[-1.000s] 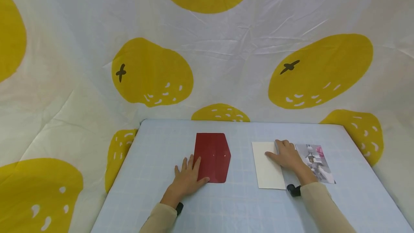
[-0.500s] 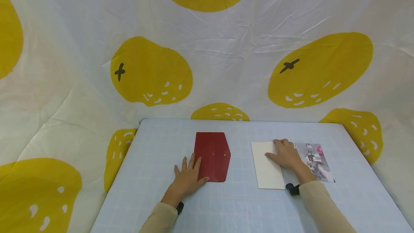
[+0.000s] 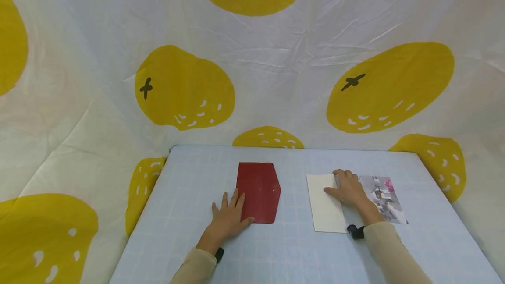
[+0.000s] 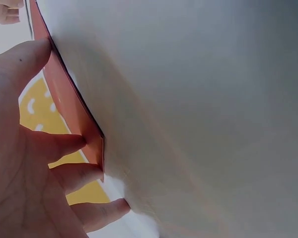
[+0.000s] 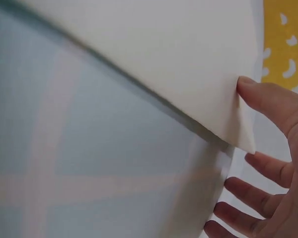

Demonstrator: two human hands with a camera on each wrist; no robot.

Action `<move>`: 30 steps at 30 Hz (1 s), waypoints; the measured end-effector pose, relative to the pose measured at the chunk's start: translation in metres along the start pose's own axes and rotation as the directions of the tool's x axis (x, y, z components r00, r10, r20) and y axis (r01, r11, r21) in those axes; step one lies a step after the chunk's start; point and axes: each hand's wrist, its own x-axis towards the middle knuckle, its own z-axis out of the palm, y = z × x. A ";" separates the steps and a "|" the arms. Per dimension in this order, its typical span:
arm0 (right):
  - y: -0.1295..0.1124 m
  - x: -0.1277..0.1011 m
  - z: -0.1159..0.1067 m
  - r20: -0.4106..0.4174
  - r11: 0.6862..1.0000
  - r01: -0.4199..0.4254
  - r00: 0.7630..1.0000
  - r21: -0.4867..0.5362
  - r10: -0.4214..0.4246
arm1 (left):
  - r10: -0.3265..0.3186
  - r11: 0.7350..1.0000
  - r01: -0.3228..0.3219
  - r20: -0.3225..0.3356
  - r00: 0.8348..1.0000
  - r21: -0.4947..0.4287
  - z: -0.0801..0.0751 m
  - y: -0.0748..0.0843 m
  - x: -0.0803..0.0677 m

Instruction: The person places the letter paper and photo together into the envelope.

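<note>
A red envelope (image 3: 260, 187) with its pointed flap to the right lies on the table. My left hand (image 3: 228, 221) is spread over its near left part; in the left wrist view the thumb and some fingertips rest on the red paper (image 4: 69, 96). To the right lies a cream-white card (image 3: 325, 205). My right hand (image 3: 350, 189) is at its far right corner. Seen from the right wrist, the thumb sits on the card's face (image 5: 174, 54) and the index fingertip meets the corner from below, with that corner raised slightly. The other fingers extend beyond the edge.
A picture card (image 3: 384, 198) in grey with a pink flower lies right of the white card, partly behind the right forearm. A pale blue checked cloth covers the table (image 3: 284, 253). White sheeting (image 3: 268, 73) with yellow fruit prints hangs behind and at both sides.
Both hands stay almost where they were. The white card's far right corner appears slightly raised at the right hand; the envelope and the picture card have not moved.
</note>
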 end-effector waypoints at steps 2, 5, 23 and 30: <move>0.000 0.000 0.001 -0.013 1.000 0.000 1.000 0.012 0.000 | -0.004 1.000 0.004 0.002 1.000 0.006 0.000 0.000 -0.001; -0.002 -0.001 0.000 -0.046 1.000 0.008 0.999 0.021 -0.007 | 0.001 1.000 -0.001 -0.007 1.000 0.013 -0.001 0.000 -0.001; -0.002 -0.011 -0.014 0.044 0.937 -0.072 0.997 0.341 0.061 | -0.019 0.999 0.018 0.010 1.000 0.028 -0.002 0.001 0.001; 0.003 -0.013 -0.016 0.100 0.849 -0.134 0.990 0.511 0.096 | -0.017 0.999 0.017 0.008 1.000 0.031 0.001 0.000 0.001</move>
